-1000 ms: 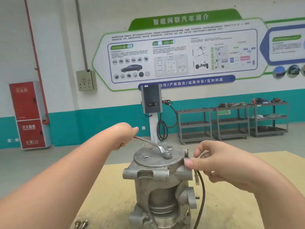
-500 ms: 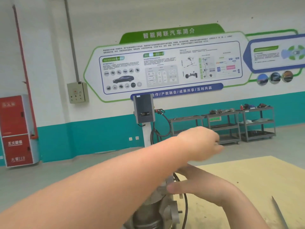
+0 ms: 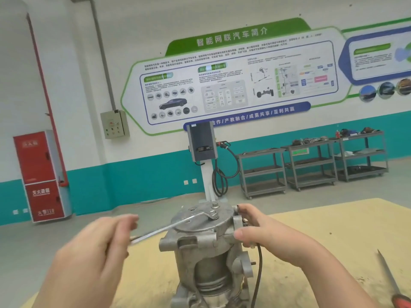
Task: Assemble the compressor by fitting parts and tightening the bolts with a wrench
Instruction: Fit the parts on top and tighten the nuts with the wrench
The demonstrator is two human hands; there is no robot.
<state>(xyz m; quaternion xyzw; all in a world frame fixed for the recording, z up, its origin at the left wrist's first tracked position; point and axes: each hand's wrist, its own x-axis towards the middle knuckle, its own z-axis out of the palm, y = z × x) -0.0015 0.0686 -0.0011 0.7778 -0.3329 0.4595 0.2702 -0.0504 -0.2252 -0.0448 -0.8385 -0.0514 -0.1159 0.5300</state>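
Here, near the lower edge at about 5 o'clock, a screwdriver with a red handle lies on the wooden table, well apart from the work. The compressor stands upright at centre on the table, a black cable hanging down its right side. Left hand, at 8 o'clock of the compressor: fingers curled round the handle end of the wrench, gripping it; the hand is motion-blurred. The wrench shaft runs up toward 2 o'clock, and its head sits on a bolt on the round top plate. A second bolt stands at 12 o'clock of the first, near the plate's far rim. Right hand, at 3 o'clock of the compressor: thumb and fingers wrapped round the housing's upper right edge, holding it.

Farther, at 12 o'clock, a charging post stands on the floor. At 2 o'clock, three grey shelf carts line the wall. At 10 o'clock stands a red cabinet. A large wall poster hangs above.
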